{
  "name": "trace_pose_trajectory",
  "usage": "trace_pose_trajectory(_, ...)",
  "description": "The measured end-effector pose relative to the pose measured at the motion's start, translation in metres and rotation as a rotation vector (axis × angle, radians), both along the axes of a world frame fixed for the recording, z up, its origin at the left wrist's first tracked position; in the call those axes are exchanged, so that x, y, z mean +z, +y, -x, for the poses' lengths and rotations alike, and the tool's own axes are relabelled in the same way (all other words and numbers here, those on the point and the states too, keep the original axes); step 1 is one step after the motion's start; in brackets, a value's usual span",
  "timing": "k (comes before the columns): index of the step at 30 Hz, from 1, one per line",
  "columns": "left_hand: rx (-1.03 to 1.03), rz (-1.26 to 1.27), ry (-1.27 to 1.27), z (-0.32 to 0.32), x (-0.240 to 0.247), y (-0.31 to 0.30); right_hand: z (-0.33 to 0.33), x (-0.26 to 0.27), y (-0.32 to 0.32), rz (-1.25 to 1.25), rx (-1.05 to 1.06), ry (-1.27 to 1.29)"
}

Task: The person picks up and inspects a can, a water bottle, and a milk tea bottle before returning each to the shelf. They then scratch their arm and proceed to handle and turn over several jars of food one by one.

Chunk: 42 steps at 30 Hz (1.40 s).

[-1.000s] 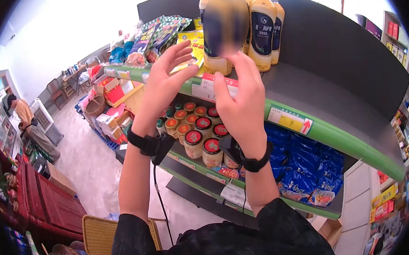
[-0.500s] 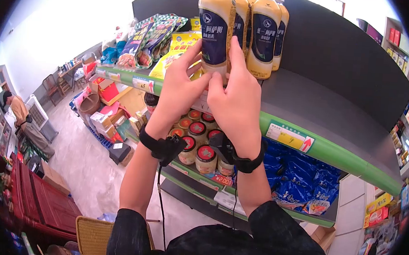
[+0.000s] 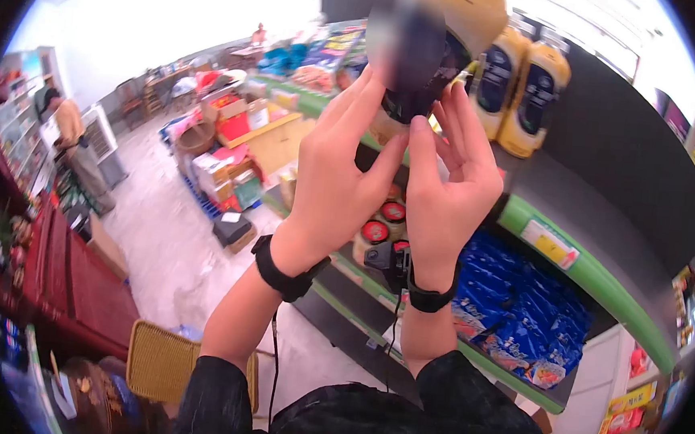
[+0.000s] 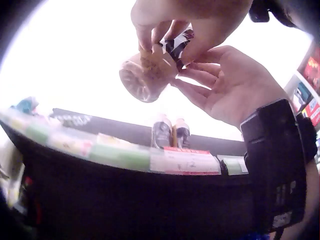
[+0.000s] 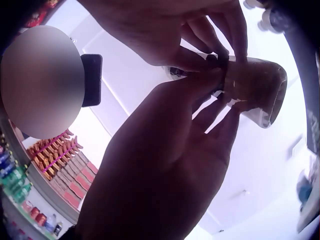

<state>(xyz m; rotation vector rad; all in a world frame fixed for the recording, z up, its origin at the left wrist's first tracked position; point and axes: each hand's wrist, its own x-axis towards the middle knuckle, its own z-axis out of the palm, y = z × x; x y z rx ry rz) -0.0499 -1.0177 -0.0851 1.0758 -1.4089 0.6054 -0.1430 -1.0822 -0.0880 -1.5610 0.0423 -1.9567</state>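
Note:
A milk tea bottle (image 3: 453,53) with yellow top and dark label is held up in front of the shelf, tilted and partly blurred in the head view. My left hand (image 3: 335,168) grips it from the left, fingers along the label. From the other side, the fingers and thumb of my right hand (image 3: 457,176) hold its lower part. In the left wrist view, the clear base of the bottle (image 4: 145,77) points down toward the camera. Both hands' fingers wrap the bottle (image 5: 257,85) in the right wrist view, hiding its middle.
More such bottles (image 3: 537,93) stand on the upper shelf behind, above its green front edge (image 3: 601,279). Below are red-lidded jars (image 3: 375,233) and blue packets (image 3: 522,306). A wicker chair (image 3: 156,357) is low on the left; a person (image 3: 71,133) stands farther off.
Both hands reached the bottle, took hold of it and lifted it off the shelf, closer to me and tilted. The head view has turned, shifting the shelf to the right.

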Motion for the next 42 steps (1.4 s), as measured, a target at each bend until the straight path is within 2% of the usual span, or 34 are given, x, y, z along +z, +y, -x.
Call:
trace_pose_trajectory(5,0.378,0.078,-0.132,-0.034,-0.002,0.122,-0.058,-0.007,0.101,-0.119,0.504,-0.044)
trace_pose_trajectory(8,0.601,0.056,-0.113,-0.041,-0.001,0.214,-0.089,-0.006,0.179,-0.128,0.662,0.005)
trace_pose_trajectory(11,0.821,0.042,-0.115,-0.042,-0.004,0.308,-0.113,-0.008,0.265,-0.169,0.914,0.016)
trace_pose_trajectory(16,1.193,-0.009,-0.113,-0.016,-0.006,0.459,-0.130,-0.014,0.417,-0.181,1.263,0.020)
trace_pose_trajectory(20,1.444,-0.049,-0.118,0.020,-0.007,0.551,-0.117,-0.014,0.516,-0.172,1.444,0.110)
trace_pose_trajectory(24,1.642,-0.051,-0.136,0.050,-0.006,0.615,-0.105,-0.015,0.590,-0.209,1.729,0.101)
trace_pose_trajectory(31,1.862,-0.066,-0.118,0.071,-0.010,0.683,-0.107,-0.015,0.680,-0.182,1.881,0.102)
trace_pose_trajectory(36,1.953,-0.066,-0.130,0.053,-0.011,0.725,-0.134,-0.018,0.735,-0.158,1.968,0.044)
trace_pose_trajectory(42,2.069,-0.110,-0.242,-0.006,-0.008,0.792,-0.198,-0.010,0.808,-0.156,2.118,0.005)
